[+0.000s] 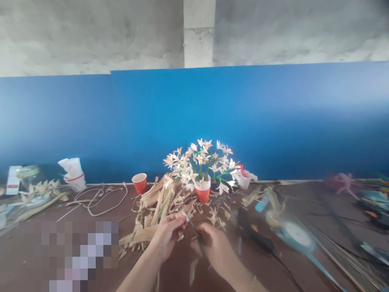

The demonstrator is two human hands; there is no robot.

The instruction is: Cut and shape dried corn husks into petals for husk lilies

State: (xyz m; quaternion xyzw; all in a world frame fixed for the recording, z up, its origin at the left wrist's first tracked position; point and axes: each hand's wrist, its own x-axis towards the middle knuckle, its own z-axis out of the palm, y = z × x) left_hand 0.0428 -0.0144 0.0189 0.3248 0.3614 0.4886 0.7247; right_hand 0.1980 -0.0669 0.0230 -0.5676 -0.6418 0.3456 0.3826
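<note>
Near the front middle of the table, my left hand point(172, 234) pinches a small pale piece of husk at its fingertips. Just to its right, my right hand point(209, 241) is closed round the handles of a pair of scissors point(190, 219), whose blades point up and left toward the left fingertips. Behind both hands stands a red paper cup point(202, 194) with many cream husk flowers point(200, 160) on green stems. A heap of dry corn husks point(159, 202) lies behind and left of my left hand.
Another red cup point(139, 183) and a white cable point(91, 205) are to the left. On the right lie a dark glue gun point(253, 231) with its cord, a ribbon roll point(298, 234) and long thin sticks. Cut husk pieces point(215, 217) are scattered behind the hands. A blue partition closes the back.
</note>
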